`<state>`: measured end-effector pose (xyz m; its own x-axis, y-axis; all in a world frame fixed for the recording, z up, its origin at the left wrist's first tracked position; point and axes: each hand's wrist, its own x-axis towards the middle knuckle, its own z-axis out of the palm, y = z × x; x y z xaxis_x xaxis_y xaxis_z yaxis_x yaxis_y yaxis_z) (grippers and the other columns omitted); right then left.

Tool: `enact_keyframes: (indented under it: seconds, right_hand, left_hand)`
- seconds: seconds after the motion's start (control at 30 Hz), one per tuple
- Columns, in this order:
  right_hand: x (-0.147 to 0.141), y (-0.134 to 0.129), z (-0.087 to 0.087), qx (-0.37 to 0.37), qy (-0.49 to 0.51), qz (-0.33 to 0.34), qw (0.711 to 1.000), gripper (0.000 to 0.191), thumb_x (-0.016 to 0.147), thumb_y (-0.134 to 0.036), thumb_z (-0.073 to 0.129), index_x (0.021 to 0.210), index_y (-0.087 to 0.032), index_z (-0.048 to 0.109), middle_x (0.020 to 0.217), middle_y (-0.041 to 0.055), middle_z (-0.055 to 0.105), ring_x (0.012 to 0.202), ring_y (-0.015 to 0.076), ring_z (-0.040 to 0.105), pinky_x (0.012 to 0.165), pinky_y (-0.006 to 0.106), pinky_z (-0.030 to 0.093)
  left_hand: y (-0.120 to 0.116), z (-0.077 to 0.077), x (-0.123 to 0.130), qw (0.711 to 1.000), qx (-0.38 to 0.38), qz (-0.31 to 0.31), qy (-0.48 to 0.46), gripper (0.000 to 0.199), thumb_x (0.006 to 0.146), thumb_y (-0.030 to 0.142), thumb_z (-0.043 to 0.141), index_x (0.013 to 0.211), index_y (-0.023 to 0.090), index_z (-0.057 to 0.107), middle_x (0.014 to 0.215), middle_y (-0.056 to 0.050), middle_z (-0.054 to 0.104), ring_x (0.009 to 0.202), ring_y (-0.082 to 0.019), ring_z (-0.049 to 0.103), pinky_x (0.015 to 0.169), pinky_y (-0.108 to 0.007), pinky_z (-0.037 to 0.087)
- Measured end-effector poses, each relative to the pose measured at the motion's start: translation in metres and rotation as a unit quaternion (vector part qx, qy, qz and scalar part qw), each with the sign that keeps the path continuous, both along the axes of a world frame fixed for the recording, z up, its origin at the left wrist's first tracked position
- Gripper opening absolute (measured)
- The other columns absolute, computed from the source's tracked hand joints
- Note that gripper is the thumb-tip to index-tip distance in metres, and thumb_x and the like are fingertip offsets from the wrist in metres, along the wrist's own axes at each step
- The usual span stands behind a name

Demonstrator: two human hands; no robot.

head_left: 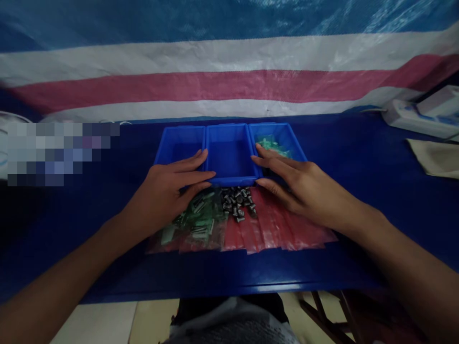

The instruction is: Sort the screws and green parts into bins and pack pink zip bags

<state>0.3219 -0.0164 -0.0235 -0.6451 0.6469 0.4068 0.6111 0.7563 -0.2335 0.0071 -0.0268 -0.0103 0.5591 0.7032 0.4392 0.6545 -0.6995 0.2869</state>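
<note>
Both arms reaching out over the worktop [201, 270], one from each low corner, with wrists bent a bit inward and palms turned down. On one side, left hand [167, 184] half open, fingers spread, tips at the edge where the left blue bin [179, 143] meets the middle blue bin [229, 152]. On the other side, right hand [299, 179] half open too, fingers apart, tips by the edge between the middle blue bin and the right blue bin [296, 139]. Both thumbs near the front corners of the middle blue bin. Touching at the rims, by the look of it, but cannot tell how hard.

All three bins side by side in a row from left to right, flat down, open tops up, each seeming longer from front to back. Inside the right one, some green see-through stuff [268, 143].

Just in front of the bins, green bags [202, 222] with thin bits pointing many ways, then a little heap of shiny bolts [237, 201], also pointing all over. Under the bolts and off to the right, red bags [268, 231], fanned out with long sides running front to back.

Behind it all, a big striped sheet [229, 86] in blue, white and pink. Far right, a white power strip [412, 117] and a pale cloth [435, 157]. Down below, a pale floor [154, 320] and some brown wooden legs [319, 308]
</note>
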Motion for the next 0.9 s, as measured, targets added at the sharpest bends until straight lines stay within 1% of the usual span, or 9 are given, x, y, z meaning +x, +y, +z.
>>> enact_keyframes:
  seconds: [0.17,0.23,0.3,0.37,0.53,0.7,0.77,0.83,0.9]
  right_hand:
    - [0.001,-0.012,0.019,0.029,0.04,-0.001,0.999,0.034,0.112,-0.029,0.06,0.139,-0.016,0.074,0.149,0.0153,0.075,0.138,0.0331,0.073,0.116,0.047,0.065]
    - [0.002,-0.028,0.034,0.088,0.037,-0.037,0.995,0.023,0.112,-0.028,0.059,0.116,-0.019,0.08,0.117,0.0112,0.086,0.105,0.0309,0.085,0.089,0.043,0.072]
    - [0.003,-0.044,0.043,0.125,-0.038,-0.054,0.99,0.038,0.114,-0.039,0.051,0.097,-0.019,0.079,0.077,0.0085,0.082,0.052,0.0256,0.073,0.044,0.041,0.052]
    - [0.004,-0.054,0.044,0.137,-0.158,-0.045,0.977,0.034,0.11,-0.025,0.046,0.101,-0.018,0.079,0.068,0.0071,0.078,0.037,0.024,0.062,0.036,0.041,0.035]
    - [0.003,-0.058,0.04,0.106,-0.201,-0.049,0.973,0.042,0.086,0.003,0.053,0.114,-0.018,0.076,0.063,0.0024,0.075,0.035,0.0206,0.058,0.037,0.038,0.029]
    - [-0.013,-0.046,0.062,-0.011,0.078,-0.058,0.995,0.019,0.106,-0.024,0.06,0.112,-0.028,0.078,0.092,0.0019,0.086,0.064,0.0221,0.079,0.053,0.035,0.061]
    - [-0.025,-0.039,0.066,-0.127,0.21,-0.05,0.968,0.014,0.101,-0.026,0.074,0.113,-0.031,0.079,0.102,-0.0018,0.087,0.078,0.0225,0.084,0.069,0.035,0.072]
    - [-0.036,-0.032,0.064,-0.26,0.304,-0.003,0.917,0.03,0.091,-0.019,0.085,0.118,-0.032,0.08,0.111,-0.0032,0.087,0.093,0.0246,0.086,0.08,0.039,0.076]
    - [-0.043,-0.027,0.056,-0.309,0.352,0.043,0.882,0.041,0.086,-0.011,0.088,0.119,-0.033,0.081,0.112,-0.0041,0.086,0.098,0.0242,0.086,0.083,0.04,0.077]
  left_hand:
    - [0.002,-0.002,-0.004,1.0,-0.007,-0.001,-0.018,0.023,0.108,0.039,0.07,0.125,0.033,0.084,0.152,0.0,0.069,0.132,-0.027,0.076,0.12,-0.038,0.062]
    - [0.002,0.0,-0.004,1.0,-0.007,-0.003,-0.022,0.022,0.107,0.039,0.071,0.124,0.034,0.084,0.151,-0.001,0.071,0.131,-0.027,0.076,0.12,-0.04,0.063]
    - [0.0,0.001,-0.002,0.999,-0.016,0.002,-0.028,0.022,0.106,0.039,0.072,0.123,0.036,0.085,0.15,0.0,0.072,0.13,-0.029,0.077,0.119,-0.042,0.064]
    - [-0.001,0.001,0.0,0.999,-0.024,0.01,-0.03,0.021,0.106,0.038,0.071,0.122,0.037,0.085,0.149,0.0,0.073,0.131,-0.03,0.077,0.118,-0.044,0.064]
    - [-0.002,0.0,0.005,1.0,-0.009,0.009,-0.025,0.023,0.108,0.036,0.066,0.122,0.032,0.084,0.145,-0.004,0.076,0.135,-0.029,0.075,0.121,-0.045,0.062]
    - [-0.013,0.012,0.013,0.994,0.107,0.006,-0.029,0.035,0.108,0.029,0.065,0.143,0.026,0.071,0.155,-0.007,0.069,0.139,-0.025,0.072,0.119,-0.045,0.063]
    - [-0.02,0.019,0.016,0.988,0.144,0.0,-0.054,0.034,0.105,0.027,0.072,0.139,0.029,0.073,0.154,-0.005,0.07,0.135,-0.025,0.074,0.116,-0.046,0.064]
    - [-0.027,0.026,0.017,0.986,0.145,0.015,-0.078,0.029,0.102,0.025,0.077,0.13,0.032,0.078,0.144,0.0,0.077,0.127,-0.024,0.078,0.111,-0.043,0.067]
    - [-0.03,0.029,0.016,0.986,0.122,0.021,-0.116,0.016,0.103,0.028,0.078,0.116,0.034,0.083,0.128,0.004,0.084,0.115,-0.02,0.082,0.104,-0.035,0.069]
